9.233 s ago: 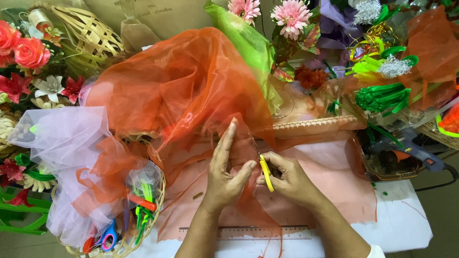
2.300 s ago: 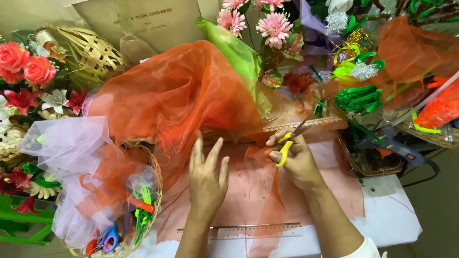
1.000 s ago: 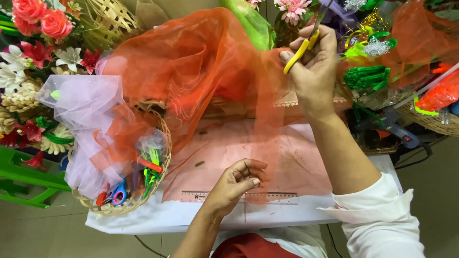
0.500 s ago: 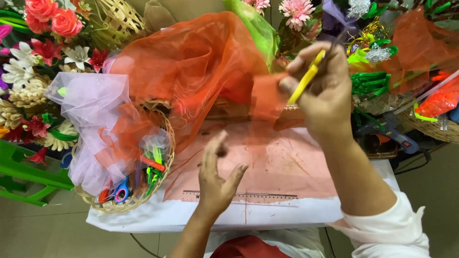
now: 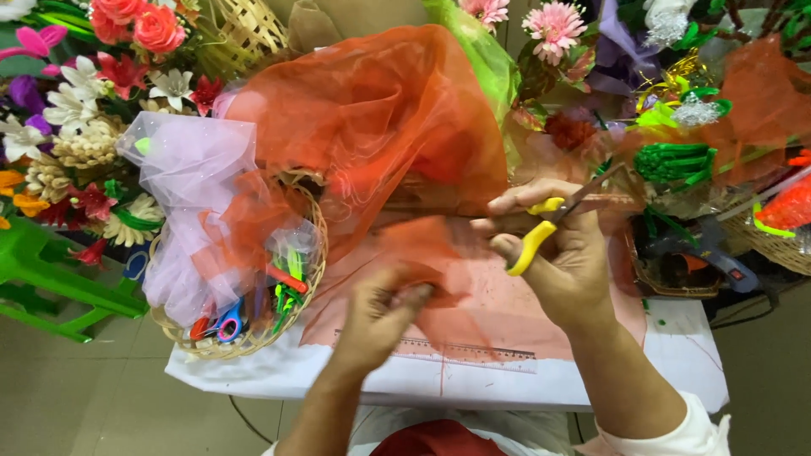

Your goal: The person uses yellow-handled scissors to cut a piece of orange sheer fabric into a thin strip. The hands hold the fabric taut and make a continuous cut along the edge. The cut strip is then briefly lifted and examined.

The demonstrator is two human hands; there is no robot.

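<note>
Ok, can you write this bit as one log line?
left hand: pinching orange mesh fabric | right hand: holding yellow-handled scissors | nearby: wicker basket, ruler

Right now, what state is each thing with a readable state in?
Left hand: grip shut on a piece of orange mesh, pinching it.
Right hand: grip shut on yellow-handled scissors.
Scissors: blades nearly shut, pointing up and right.
Orange mesh: partly spread over the table, partly bunched.
Clear ruler: lying flat under the mesh.
Wicker basket: upright, holding small tools.
</note>
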